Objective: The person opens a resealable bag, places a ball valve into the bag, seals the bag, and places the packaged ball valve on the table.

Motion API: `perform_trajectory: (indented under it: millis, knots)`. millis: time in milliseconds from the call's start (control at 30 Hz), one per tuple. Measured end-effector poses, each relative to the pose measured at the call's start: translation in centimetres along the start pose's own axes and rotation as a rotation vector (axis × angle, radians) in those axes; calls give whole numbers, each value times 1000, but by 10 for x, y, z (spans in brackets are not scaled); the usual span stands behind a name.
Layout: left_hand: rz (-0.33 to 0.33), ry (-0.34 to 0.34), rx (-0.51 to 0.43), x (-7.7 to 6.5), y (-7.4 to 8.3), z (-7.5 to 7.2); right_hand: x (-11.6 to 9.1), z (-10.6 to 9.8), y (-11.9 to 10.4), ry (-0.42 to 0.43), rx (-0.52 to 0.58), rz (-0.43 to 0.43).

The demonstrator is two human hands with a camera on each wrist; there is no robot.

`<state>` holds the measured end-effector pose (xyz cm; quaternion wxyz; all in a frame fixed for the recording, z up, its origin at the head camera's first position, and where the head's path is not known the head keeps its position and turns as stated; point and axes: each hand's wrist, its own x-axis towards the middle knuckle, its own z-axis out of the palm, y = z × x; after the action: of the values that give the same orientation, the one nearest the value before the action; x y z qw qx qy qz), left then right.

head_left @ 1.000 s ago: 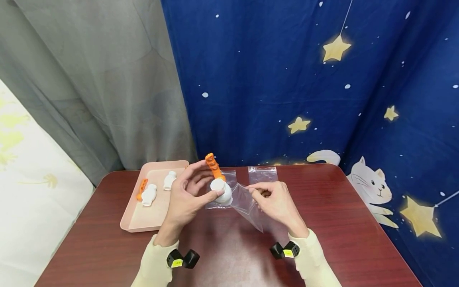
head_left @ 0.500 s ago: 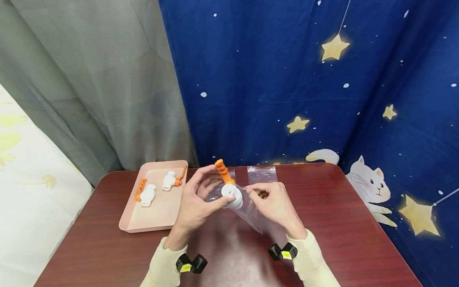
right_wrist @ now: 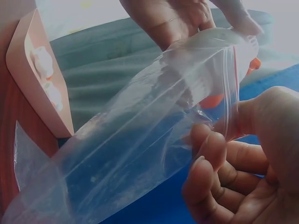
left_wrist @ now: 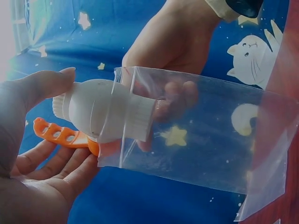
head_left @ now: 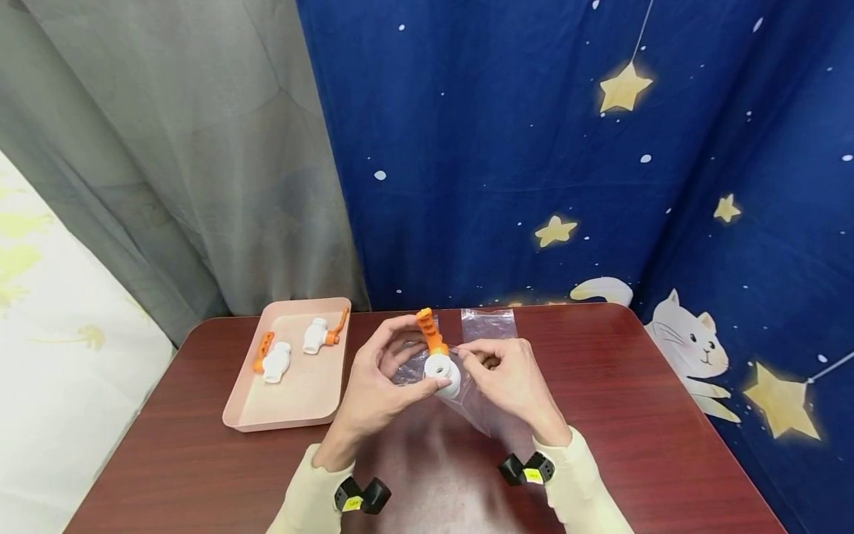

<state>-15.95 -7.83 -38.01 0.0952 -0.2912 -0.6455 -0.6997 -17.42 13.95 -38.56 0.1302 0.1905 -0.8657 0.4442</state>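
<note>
A white ball valve (left_wrist: pixel 98 109) with an orange lever handle (head_left: pixel 430 330) is gripped by my left hand (head_left: pixel 383 374), thumb on the white body and fingers by the handle. In the left wrist view, the valve's far end and part of its round body sit inside the mouth of a clear zip bag (left_wrist: pixel 205 135); its near end and most of the handle stick out. My right hand (head_left: pixel 510 374) pinches the bag's edge close to the zip strip, as the right wrist view shows. The bag's lower part hangs below the hands.
On the left, a pink tray (head_left: pixel 290 411) holds two more white valves, a nearer one (head_left: pixel 276 363) and a farther one (head_left: pixel 316 336), both with orange handles. Another clear bag (head_left: pixel 489 320) lies at the table's back edge. Curtains hang behind the table (head_left: pixel 600 386).
My left hand has carried the valve rightward from beside the bag's mouth until its end is inside. The right hand holds nearly still. The tray's farther valve is now uncovered.
</note>
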Motion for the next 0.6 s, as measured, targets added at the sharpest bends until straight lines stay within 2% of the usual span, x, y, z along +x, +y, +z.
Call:
perform_trajectory:
  millis: [200, 600]
  knots:
    - [15, -15, 39, 0, -1, 1, 0, 0, -1, 12, -9, -7]
    - [27, -26, 207, -1, -2, 1, -2, 0, -4, 21, 20, -15]
